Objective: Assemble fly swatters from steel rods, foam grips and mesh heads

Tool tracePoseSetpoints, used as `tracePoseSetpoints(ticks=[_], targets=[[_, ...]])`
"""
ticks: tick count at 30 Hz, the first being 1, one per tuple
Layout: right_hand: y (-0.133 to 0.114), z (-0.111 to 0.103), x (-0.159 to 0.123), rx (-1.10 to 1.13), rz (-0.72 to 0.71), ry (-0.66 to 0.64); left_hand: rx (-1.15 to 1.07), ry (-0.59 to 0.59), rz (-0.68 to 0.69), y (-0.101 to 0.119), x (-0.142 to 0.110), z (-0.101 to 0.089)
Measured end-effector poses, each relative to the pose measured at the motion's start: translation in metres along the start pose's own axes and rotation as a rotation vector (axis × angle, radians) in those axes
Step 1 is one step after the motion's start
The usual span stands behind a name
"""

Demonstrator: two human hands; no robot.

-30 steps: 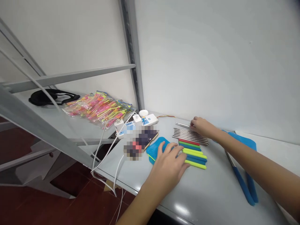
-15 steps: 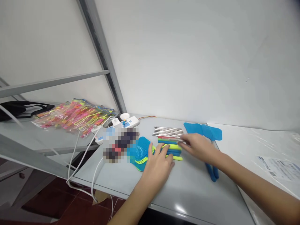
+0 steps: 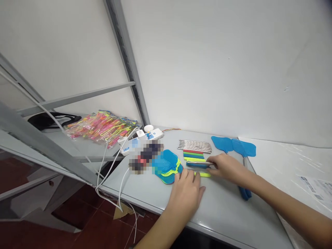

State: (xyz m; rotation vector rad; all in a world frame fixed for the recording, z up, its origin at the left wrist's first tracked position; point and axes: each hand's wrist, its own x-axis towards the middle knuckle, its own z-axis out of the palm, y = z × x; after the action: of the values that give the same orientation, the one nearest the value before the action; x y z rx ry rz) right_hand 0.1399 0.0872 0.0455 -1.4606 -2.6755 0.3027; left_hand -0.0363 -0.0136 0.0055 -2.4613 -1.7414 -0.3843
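Note:
My right hand (image 3: 225,168) is closed on a slim metal rod (image 3: 193,162), which points left just above a blue tube handle (image 3: 198,166). My left hand (image 3: 187,190) lies palm down on the table, thumb apart, its fingertips covering the left end of a yellow tube handle (image 3: 204,175); whether they press on it I cannot tell. Farther back are red, green, blue and yellow tube handles (image 3: 193,156) in a row. Behind them several silver rods (image 3: 195,146) lie side by side. A stack of blue and yellow fly swatter heads (image 3: 167,166) is left of my hands.
Two blue fly swatters (image 3: 243,147) lie at the back right, handles toward me. White power strips (image 3: 155,134) and cables stand at the back left. Bagged pink and yellow items (image 3: 101,128) fill the left shelf beside a metal post (image 3: 129,65). White sheeting (image 3: 280,162) covers the right side.
My right hand has moved nearer to me with the metal rod, from the back handles to the blue one. My left hand has drawn back toward me. The view has shifted left.

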Motion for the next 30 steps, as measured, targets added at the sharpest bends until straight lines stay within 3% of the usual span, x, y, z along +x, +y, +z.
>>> tracePoseSetpoints(ticks=[6, 11, 14, 19, 22, 25, 27, 30], targets=[[0.026, -0.039, -0.039, 0.126, 0.113, 0.084, -0.001, 0.041, -0.038, 0.011, 0.014, 0.012], [0.023, -0.043, -0.076, 0.263, 0.152, 0.127, -0.080, 0.052, -0.087, 0.012, 0.018, 0.006], [0.007, -0.038, -0.089, 0.442, 0.173, 0.073, -0.443, 0.098, -0.086, 0.018, 0.010, -0.009], [-0.030, -0.027, -0.097, 0.768, 0.108, -0.013, -1.395, 0.108, -0.144, 0.044, -0.003, -0.033], [-0.045, -0.015, -0.101, 0.961, 0.060, -0.009, -1.664, 0.159, -0.249, 0.053, -0.008, -0.039], [-0.047, -0.006, -0.107, 1.063, 0.127, 0.055, -1.609, 0.290, -0.324, 0.048, -0.013, -0.040], [-0.046, -0.009, -0.111, 1.209, 0.197, 0.136, -1.521, 0.338, -0.300, 0.043, -0.015, -0.037], [-0.051, -0.025, -0.110, 1.586, 0.138, 0.352, -1.449, 0.243, -0.231, 0.038, -0.017, -0.026]])
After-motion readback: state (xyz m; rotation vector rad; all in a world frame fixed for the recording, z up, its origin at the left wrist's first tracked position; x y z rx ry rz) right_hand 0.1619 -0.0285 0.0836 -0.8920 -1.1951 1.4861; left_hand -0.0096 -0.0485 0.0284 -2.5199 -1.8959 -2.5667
